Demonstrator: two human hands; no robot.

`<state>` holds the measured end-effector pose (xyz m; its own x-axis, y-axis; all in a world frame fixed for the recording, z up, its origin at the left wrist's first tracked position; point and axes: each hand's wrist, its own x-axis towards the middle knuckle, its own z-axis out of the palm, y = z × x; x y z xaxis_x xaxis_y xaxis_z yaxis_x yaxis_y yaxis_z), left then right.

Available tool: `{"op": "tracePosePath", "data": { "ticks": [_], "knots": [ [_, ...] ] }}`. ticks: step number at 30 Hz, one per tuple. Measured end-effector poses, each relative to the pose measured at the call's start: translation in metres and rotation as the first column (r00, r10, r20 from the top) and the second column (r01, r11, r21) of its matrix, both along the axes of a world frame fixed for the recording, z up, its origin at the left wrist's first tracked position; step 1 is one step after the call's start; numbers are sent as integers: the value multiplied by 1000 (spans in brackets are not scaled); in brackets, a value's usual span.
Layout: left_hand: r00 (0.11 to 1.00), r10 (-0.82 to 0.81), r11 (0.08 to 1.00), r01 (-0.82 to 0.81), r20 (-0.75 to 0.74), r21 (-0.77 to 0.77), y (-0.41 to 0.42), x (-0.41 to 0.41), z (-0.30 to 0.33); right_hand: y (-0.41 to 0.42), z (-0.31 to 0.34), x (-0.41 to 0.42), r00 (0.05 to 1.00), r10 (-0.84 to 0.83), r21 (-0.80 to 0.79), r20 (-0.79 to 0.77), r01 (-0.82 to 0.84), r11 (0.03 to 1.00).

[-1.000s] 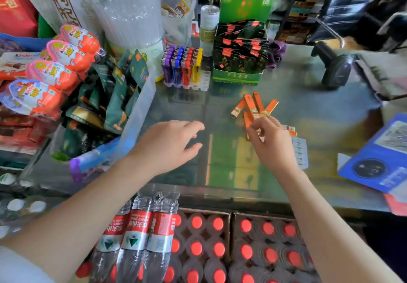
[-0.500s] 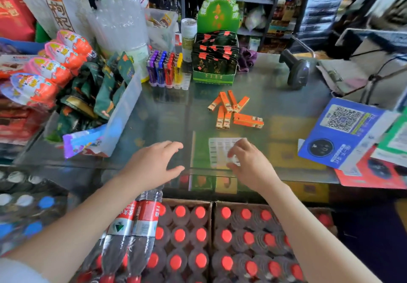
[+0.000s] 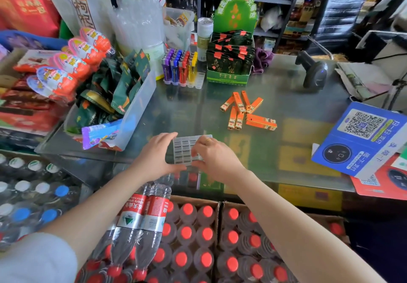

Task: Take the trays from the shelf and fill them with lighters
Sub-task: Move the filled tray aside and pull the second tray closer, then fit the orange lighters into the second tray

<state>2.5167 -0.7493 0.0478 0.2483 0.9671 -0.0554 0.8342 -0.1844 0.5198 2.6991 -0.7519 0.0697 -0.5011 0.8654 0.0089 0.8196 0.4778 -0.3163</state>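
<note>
Glass counter [image 3: 286,84], shop setting. Clear tray [image 3: 184,150], gridded into small cells, lies flat near the counter's front edge, about midway along it. Cells look unfilled.

Left hand [image 3: 154,157] at the tray's left side: thumb along the front edge, fingers curved over toward the far left corner, gripping it. Right hand [image 3: 217,158] covers the tray's right part, fingers bent down onto it, thumb low at the front; it appears to hold the right side, though the exact grip under the palm is hidden. Ring [image 3: 208,140] on one right finger.

Orange lighters [image 3: 242,111] lie loose in a small heap toward the counter's middle, behind and right of the tray, apart from it. Several fan out, two lie side by side, one lies crosswise at the right of the heap.

Toward the back edge: second tray [image 3: 181,68] standing full of upright lighters in purple, blue, red and yellow, a few end cells bare. Green box [image 3: 229,71] of dark packets just right of it. Scanner [image 3: 313,71] further right near the back. Blue QR card [image 3: 361,137] at the right edge.

Left edge: clear bin [image 3: 136,106] of green packets; candy eggs [image 3: 72,60] stacked beyond it.

Below the front edge: bottles [image 3: 187,234] with red caps in open cartons, a shrink-wrapped pack [image 3: 141,221] leaning over them.
</note>
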Motion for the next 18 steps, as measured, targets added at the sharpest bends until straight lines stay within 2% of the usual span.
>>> {"op": "tracePosePath", "data": {
  "ticks": [2,4,7,9,15,18],
  "knots": [
    [1000,0,1000,0,11,9,6,-1,-2,8,4,7,996,-83,51,-24,84,995],
    [999,6,1000,-7,31,23,12,-1,-5,20,8,17,960,-241,73,-144,253,965],
    [998,14,1000,-16,65,27,23,1,-9,47,10,39,849,-445,5,-285,465,885],
    [996,-6,1000,4,88,25,33,4,-10,70,11,53,800,-510,-47,-317,524,851],
    [991,-87,996,86,98,8,57,10,-9,121,18,63,797,-568,-26,-203,576,817],
    [989,-119,993,117,91,32,59,7,-11,136,14,58,792,-606,14,-68,608,794]
  ]
}}
